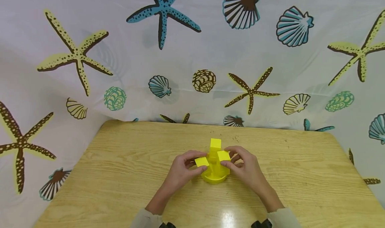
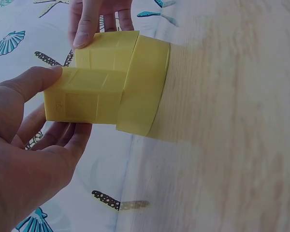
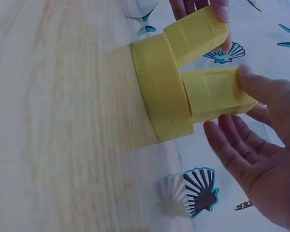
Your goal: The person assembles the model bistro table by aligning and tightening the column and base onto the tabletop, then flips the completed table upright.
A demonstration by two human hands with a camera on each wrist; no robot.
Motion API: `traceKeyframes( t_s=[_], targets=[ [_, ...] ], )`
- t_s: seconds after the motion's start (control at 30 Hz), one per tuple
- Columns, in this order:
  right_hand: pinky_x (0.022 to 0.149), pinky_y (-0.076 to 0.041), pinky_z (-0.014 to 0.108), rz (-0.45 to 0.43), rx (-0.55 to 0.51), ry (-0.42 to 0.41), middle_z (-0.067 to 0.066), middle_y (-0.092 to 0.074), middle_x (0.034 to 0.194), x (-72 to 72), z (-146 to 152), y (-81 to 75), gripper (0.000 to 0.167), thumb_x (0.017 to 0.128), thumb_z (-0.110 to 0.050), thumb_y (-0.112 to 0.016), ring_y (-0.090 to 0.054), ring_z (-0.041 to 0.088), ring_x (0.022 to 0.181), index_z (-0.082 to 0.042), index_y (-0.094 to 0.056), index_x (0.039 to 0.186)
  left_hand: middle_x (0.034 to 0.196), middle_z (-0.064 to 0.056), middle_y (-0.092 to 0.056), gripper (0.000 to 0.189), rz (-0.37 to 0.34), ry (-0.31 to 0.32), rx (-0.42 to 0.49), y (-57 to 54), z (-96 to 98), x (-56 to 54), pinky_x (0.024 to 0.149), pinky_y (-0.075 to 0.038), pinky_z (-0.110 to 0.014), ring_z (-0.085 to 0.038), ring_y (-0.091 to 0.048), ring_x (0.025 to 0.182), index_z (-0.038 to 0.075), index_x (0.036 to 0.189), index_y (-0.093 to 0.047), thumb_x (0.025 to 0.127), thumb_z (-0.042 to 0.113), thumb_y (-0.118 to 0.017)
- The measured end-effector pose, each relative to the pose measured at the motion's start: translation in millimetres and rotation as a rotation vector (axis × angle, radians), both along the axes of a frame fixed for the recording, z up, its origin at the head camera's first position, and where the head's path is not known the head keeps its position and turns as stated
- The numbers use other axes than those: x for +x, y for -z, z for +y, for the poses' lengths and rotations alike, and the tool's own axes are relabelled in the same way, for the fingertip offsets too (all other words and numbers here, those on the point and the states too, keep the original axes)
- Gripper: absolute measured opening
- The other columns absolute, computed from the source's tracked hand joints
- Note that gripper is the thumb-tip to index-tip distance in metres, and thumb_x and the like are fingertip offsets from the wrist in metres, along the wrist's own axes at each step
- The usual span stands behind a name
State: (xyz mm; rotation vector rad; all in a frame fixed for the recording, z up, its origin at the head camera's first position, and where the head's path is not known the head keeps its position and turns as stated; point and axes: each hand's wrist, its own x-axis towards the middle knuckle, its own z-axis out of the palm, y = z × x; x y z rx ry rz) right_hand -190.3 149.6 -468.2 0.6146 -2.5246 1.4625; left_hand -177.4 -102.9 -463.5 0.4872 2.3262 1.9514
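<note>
A round yellow base [image 1: 214,180] stands on the wooden table, with three yellow square-topped blocks rising from it. My left hand [image 1: 180,170] pinches the left block [image 1: 202,161] between thumb and fingers. On the other side, my right hand [image 1: 247,167] grips the right block [image 1: 224,155] the same way. The back block [image 1: 215,144] stands upright, touched by neither hand. In the left wrist view, the held block [image 2: 84,96] meets the base [image 2: 147,87] at its lower end. The right wrist view shows the right block [image 3: 215,94] against the base [image 3: 159,92], tilted apart from the left one.
The wooden table [image 1: 120,174] reaches out on both sides of the hands. A white cloth [image 1: 186,57] printed with starfish and shells hangs behind and beside it. Small dark marks [image 1: 235,138] lie on the wood behind the blocks.
</note>
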Motion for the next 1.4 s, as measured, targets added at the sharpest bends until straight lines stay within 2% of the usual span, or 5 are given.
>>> traceKeyframes(
  t_s=[0.23, 0.67, 0.97, 1.17, 1.4],
  targets=[
    [0.087, -0.06, 0.034, -0.094, -0.095, -0.036, 0.009, -0.067, 0.123, 1.9, 6.2, -2.9, 0.038, 0.092, -0.013, -0.079, -0.067, 0.029, 0.11, -0.006, -0.065, 0.127, 0.127, -0.011, -0.066, 0.039, 0.004, -0.003, 0.005, 1.6, -0.3, -0.2, 0.102, -0.052, -0.034, -0.028, -0.061, 0.121, 0.0, 0.128, -0.069, 0.091, 0.005, -0.078],
    [0.08, -0.061, 0.029, -0.099, -0.048, -0.029, 0.006, -0.062, 0.108, 5.3, 11.1, -1.2, 0.047, 0.093, -0.024, -0.079, -0.065, 0.022, 0.094, -0.018, -0.064, 0.137, 0.126, -0.01, -0.067, 0.038, 0.018, -0.021, -0.004, 1.8, 1.3, 1.0, 0.1, -0.054, -0.034, -0.027, -0.062, 0.118, 0.0, 0.127, -0.07, 0.09, 0.006, -0.079],
    [0.087, -0.06, 0.03, -0.172, -0.054, -0.11, 0.008, -0.064, 0.128, 8.6, 19.8, -5.3, 0.049, 0.091, -0.007, -0.079, -0.064, 0.028, 0.105, -0.014, -0.064, 0.136, 0.124, -0.01, -0.068, 0.037, 0.031, -0.033, -0.012, 1.8, 1.6, 1.3, 0.099, -0.055, -0.034, -0.027, -0.063, 0.116, 0.0, 0.125, -0.071, 0.089, 0.004, -0.08],
    [0.092, -0.058, 0.032, -0.165, -0.074, -0.099, 0.013, -0.064, 0.129, 8.0, 21.6, -5.0, 0.043, 0.087, -0.002, -0.082, -0.064, 0.033, 0.117, -0.006, -0.064, 0.126, 0.125, -0.009, -0.068, 0.038, 0.022, -0.043, -0.024, 1.1, 2.1, 1.5, 0.1, -0.054, -0.036, -0.026, -0.063, 0.117, 0.001, 0.125, -0.071, 0.089, 0.004, -0.08],
    [0.087, -0.06, 0.032, -0.18, -0.074, -0.099, 0.012, -0.069, 0.117, 8.9, 19.0, -4.6, 0.041, 0.083, -0.011, -0.087, -0.071, 0.027, 0.103, -0.008, -0.061, 0.114, 0.125, -0.009, -0.068, 0.038, 0.022, -0.041, -0.034, 0.7, 2.4, 0.6, 0.1, -0.054, -0.035, -0.025, -0.063, 0.117, 0.001, 0.125, -0.071, 0.088, 0.005, -0.081]
  ],
)
